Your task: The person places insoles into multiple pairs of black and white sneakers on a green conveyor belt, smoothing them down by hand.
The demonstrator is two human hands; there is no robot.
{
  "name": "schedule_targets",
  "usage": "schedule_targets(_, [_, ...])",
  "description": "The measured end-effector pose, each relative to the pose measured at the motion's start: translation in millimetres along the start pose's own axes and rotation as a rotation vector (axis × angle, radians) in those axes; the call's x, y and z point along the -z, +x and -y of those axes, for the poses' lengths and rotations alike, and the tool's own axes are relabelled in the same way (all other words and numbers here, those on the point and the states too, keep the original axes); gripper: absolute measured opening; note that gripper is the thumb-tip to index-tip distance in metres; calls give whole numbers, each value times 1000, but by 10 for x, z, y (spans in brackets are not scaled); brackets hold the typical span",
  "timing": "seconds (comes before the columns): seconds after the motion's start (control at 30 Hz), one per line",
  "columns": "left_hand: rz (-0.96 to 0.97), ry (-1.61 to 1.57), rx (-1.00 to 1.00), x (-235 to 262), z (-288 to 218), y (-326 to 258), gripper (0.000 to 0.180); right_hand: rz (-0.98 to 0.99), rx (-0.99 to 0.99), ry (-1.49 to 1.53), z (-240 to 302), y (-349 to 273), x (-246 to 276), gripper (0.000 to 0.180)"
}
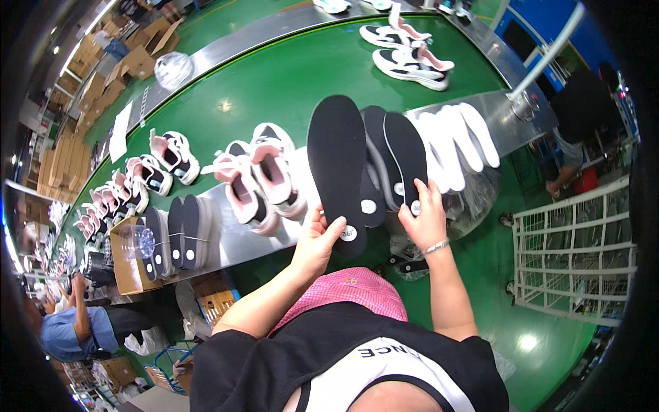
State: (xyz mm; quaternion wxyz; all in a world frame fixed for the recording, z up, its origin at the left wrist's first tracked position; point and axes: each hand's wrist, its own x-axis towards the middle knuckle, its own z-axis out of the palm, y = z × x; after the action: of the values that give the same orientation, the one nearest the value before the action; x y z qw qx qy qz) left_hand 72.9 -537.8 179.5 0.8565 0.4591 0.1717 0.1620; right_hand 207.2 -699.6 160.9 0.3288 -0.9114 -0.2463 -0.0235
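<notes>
My left hand [316,244] is closed on the heel end of a black insole [336,154], thumb beside its round white sticker, the toe pointing away from me. At the heel of another black insole [406,151], my right hand [425,221] has its thumb and fingers closed on the edge. Between the two, more black insoles [374,127] lie stacked, partly hidden, their heels also carrying round white stickers. Left of the held insole, a pair of black, white and pink shoes [272,168] stands at the metal ledge, openings facing up.
White insoles [473,137] lie right of the black stacks on the metal ledge [508,113]. Bundled insoles [189,233] and a cardboard box [127,257] stand at left. More shoes [412,65] sit on the green belt [302,69]. A white wire cart [573,250] stands at right.
</notes>
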Motion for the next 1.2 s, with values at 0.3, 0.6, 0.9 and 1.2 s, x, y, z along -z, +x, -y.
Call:
schedule_targets(0.3, [153,630,-154,980,-394,74,30,447,-145,586,1513,164,-678,44])
schedule_targets(0.6, [-323,756,-129,2263,-871,278,26,333,397,111,2084,444,-969,33])
schedule_targets(0.9, [-330,854,-292,2479,-601,1214,14,820,749,-680,2607,400,-1413,12])
schedule_targets(1.2, [-510,1044,-304,2290,-607,1111,25,760,474,-522,2346,555,-2091,21])
